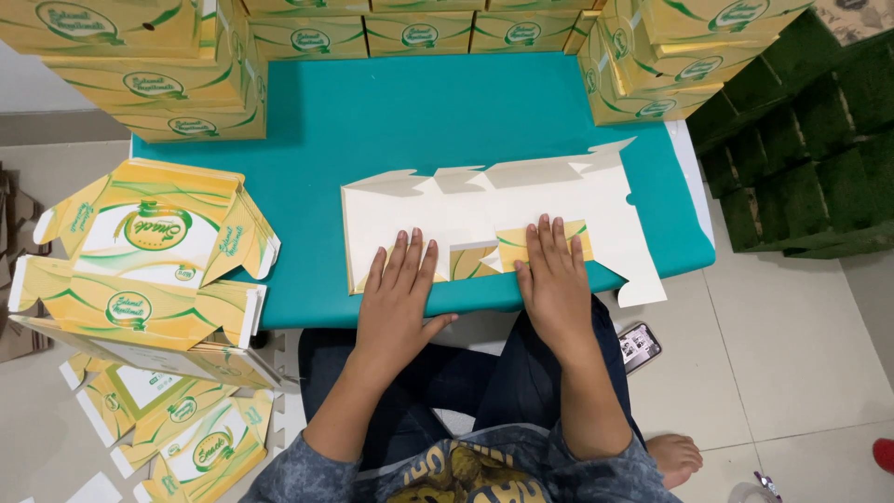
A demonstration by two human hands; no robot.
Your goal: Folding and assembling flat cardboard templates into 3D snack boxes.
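Flat carton blank (pixel 521 200) lies white side up on the teal table (pixel 419 121), near the front edge, its right corner hanging past the edge. Bottom flap is folded up, showing yellow-green print between the hands.

Left hand (pixel 400 293): palm down, fingers straight and close together, pressing flat on the lower left of the blank. Thumb out to the side over the table edge. Not clamped on anything.

Right hand (pixel 556 275): same pose, palm down, fingers together, flat on the folded flap at the blank's lower middle. Holding nothing.

Hands are apart, flap's printed strip between them.

Around:
- stack of flat printed blanks (pixel 149 251) on the table's left end, partly overhanging
- more blanks (pixel 177 428) scattered on the floor below it
- folded yellow boxes (pixel 419 33) stacked along the table's back and both back corners
- green steps (pixel 810 158) right of the table
- phone (pixel 639 346) on the floor tile by the person's right leg
- bare foot (pixel 675 456) lower right
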